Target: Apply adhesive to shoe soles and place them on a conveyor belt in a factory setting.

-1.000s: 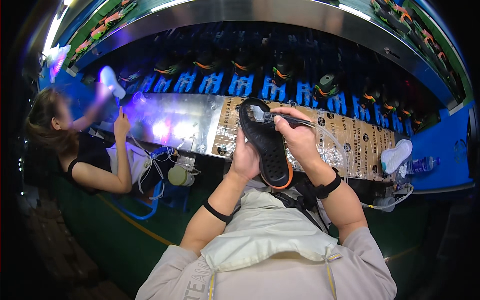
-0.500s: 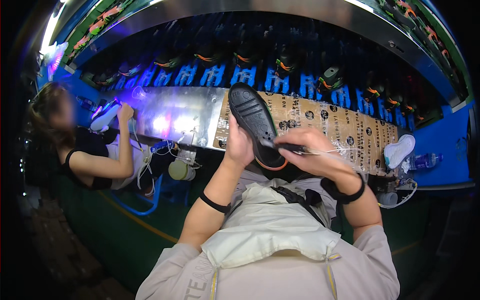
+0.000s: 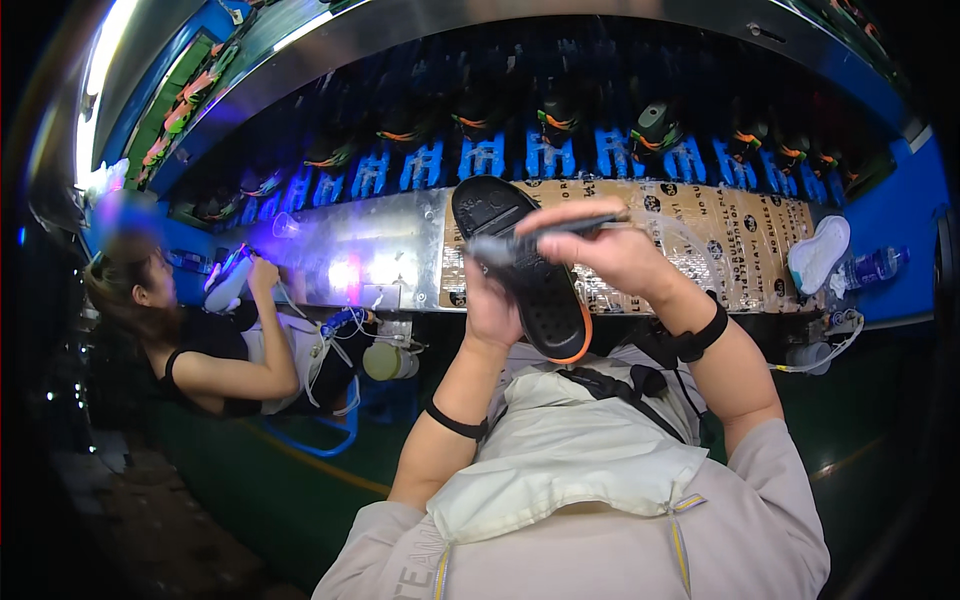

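Note:
My left hand (image 3: pixel 490 308) is closed around the left edge of a black shoe sole (image 3: pixel 545 305) with an orange rim at its near end. The sole lies tilted with its broad face up, held above the front edge of the bench. In my right hand (image 3: pixel 615 258) is a brush with a dark handle; its blurred grey head (image 3: pixel 492 250) rests over the left edge of the sole, just above my left fingers. A thin clear tube seems to run from the handle's rear. My right hand hides part of the sole's middle.
Printed cardboard (image 3: pixel 690 240) covers the bench before me, with bare metal (image 3: pixel 390 245) to its left. A white insole-shaped piece (image 3: pixel 818 255) and a plastic bottle (image 3: pixel 878 265) are at right. Shoes on blue holders (image 3: pixel 480 155) line the back. A co-worker (image 3: pixel 225 350) sits at left, handling a shoe.
The brush has moved from the sole's near part up and left to its left edge. My view has shifted a little, and the sole has turned slightly in my left hand.

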`<action>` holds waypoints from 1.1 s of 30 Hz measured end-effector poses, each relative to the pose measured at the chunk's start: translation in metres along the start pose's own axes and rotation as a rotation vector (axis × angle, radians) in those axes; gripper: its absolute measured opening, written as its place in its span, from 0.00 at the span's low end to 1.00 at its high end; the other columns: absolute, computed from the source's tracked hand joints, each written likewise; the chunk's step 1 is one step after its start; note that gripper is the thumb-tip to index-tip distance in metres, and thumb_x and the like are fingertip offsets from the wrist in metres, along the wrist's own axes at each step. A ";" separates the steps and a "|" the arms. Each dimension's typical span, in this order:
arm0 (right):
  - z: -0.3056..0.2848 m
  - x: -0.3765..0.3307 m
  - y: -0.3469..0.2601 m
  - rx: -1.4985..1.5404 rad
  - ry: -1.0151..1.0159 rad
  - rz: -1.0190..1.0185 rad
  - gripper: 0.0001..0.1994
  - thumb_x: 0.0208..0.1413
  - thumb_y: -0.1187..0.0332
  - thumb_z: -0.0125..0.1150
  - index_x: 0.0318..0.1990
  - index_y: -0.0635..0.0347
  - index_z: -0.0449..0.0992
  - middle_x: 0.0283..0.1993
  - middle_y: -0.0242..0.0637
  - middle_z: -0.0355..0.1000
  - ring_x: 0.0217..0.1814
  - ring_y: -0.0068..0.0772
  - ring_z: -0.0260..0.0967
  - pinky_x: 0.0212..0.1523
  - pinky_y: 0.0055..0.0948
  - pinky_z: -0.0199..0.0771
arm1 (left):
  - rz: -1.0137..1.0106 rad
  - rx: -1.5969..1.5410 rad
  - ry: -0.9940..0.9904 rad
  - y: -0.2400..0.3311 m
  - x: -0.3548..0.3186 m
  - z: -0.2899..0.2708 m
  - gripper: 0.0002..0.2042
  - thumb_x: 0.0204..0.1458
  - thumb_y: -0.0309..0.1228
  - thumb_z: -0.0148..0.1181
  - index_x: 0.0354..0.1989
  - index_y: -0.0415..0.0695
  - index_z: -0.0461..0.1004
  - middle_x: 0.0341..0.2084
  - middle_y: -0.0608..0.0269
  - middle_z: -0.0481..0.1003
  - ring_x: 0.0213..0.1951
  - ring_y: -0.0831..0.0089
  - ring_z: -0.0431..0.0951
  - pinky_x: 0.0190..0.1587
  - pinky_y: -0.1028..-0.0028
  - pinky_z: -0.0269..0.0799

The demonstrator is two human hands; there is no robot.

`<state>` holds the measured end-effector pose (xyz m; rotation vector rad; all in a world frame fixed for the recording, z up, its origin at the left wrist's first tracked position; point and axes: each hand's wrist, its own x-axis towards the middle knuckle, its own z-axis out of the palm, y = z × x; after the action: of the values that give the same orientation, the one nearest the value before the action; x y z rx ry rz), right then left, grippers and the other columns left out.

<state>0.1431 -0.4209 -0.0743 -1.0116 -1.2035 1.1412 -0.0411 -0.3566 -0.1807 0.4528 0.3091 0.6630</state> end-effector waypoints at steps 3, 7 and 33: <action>0.006 0.004 0.004 -0.342 0.147 -0.200 0.12 0.59 0.71 0.67 0.49 0.62 0.84 0.45 0.37 0.82 0.47 0.28 0.79 0.50 0.28 0.78 | 0.074 -0.025 0.070 0.005 0.003 0.026 0.39 0.66 0.67 0.31 0.69 0.46 0.66 0.62 0.54 0.73 0.62 0.58 0.75 0.65 0.56 0.72; 0.001 0.001 -0.014 -0.551 -0.274 -0.269 0.13 0.55 0.75 0.68 0.48 0.61 0.84 0.41 0.41 0.82 0.46 0.35 0.79 0.48 0.32 0.77 | 0.101 -0.126 -0.102 0.013 0.006 0.010 0.36 0.68 0.64 0.34 0.68 0.48 0.67 0.61 0.57 0.73 0.60 0.60 0.76 0.64 0.58 0.73; 0.027 -0.012 -0.037 -0.246 -0.388 -0.335 0.12 0.55 0.72 0.72 0.47 0.57 0.85 0.39 0.43 0.80 0.42 0.45 0.78 0.42 0.38 0.77 | 0.328 -0.160 -0.224 0.105 0.023 0.055 0.46 0.54 0.75 0.44 0.56 0.36 0.72 0.46 0.45 0.75 0.46 0.54 0.74 0.53 0.56 0.74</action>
<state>0.1200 -0.4387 -0.0364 -0.7437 -1.7847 0.9616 -0.0549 -0.2852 -0.0846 0.4236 -0.0335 0.9397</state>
